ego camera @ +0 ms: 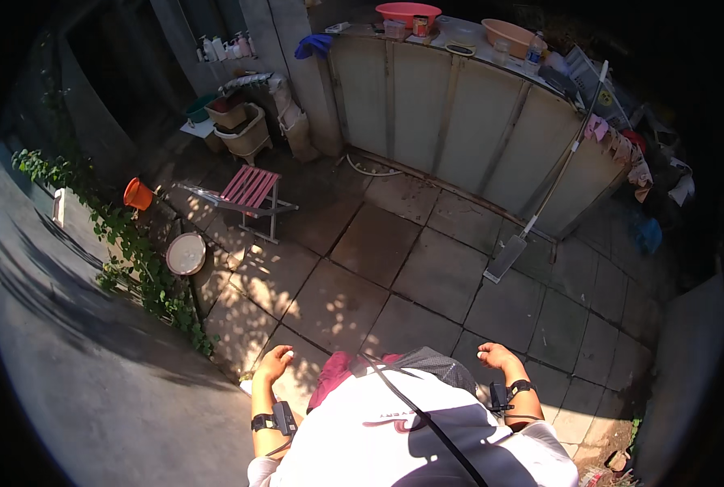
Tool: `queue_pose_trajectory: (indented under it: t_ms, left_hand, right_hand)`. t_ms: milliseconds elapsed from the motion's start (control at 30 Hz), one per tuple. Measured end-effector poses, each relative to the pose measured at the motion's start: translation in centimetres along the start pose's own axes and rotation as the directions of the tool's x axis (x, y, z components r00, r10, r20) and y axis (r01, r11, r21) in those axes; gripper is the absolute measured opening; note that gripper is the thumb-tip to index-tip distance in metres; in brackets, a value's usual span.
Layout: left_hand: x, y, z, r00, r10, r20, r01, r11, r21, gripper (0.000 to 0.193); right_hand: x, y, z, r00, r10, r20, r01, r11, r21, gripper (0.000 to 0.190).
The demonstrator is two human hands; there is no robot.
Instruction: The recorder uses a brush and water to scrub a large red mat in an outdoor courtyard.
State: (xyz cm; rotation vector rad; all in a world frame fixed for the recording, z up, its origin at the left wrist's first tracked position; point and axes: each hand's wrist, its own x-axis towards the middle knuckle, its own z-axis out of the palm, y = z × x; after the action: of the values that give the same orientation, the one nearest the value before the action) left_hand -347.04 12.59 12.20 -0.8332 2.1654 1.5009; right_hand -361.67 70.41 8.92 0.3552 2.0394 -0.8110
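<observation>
My left hand (275, 363) hangs at my side over the sunlit paving, its fingers curled; no object shows in it. On the other side of my body, my right hand (501, 358) is also curled over the tiles, with nothing seen in it. The inner sides of both hands are hidden. Ahead of me stands a folding stool (250, 186) with a pink striped seat. A flat mop (505, 259) leans by its long pole against the panelled counter (423, 109), its head on the floor. Neither hand touches these things.
A plant (149, 286) climbs along the left wall, near a white basin (185, 254) and an orange bucket (137, 193). A hose (371, 170) lies at the counter's foot. On top sit a pink basin (408, 11), a peach basin (508, 35) and a plastic bottle (533, 53).
</observation>
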Motion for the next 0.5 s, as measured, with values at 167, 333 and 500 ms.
queue_pose_trajectory:
  t_ms: [167, 333, 500]
  left_hand:
    - [-1.8, -3.0, -0.2, 0.991, -0.106, -0.082, 0.099, 0.992, -0.082, 0.031]
    - [-2.0, -8.4, -1.0, 0.964, -0.248, -0.096, 0.211, 0.932, -0.294, 0.028]
    - [-1.0, -14.8, -2.6, 0.866, -0.494, -0.080, 0.374, 0.744, -0.553, 0.027]
  right_hand:
    - [3.0, -3.4, 0.2, 0.996, -0.049, 0.080, 0.057, 0.993, -0.103, 0.036]
    - [5.7, -9.6, 0.9, 0.983, -0.080, 0.163, 0.125, 0.948, -0.291, 0.040]
    - [10.3, -16.1, 2.5, 0.978, -0.075, 0.196, 0.123, 0.961, -0.246, 0.039]
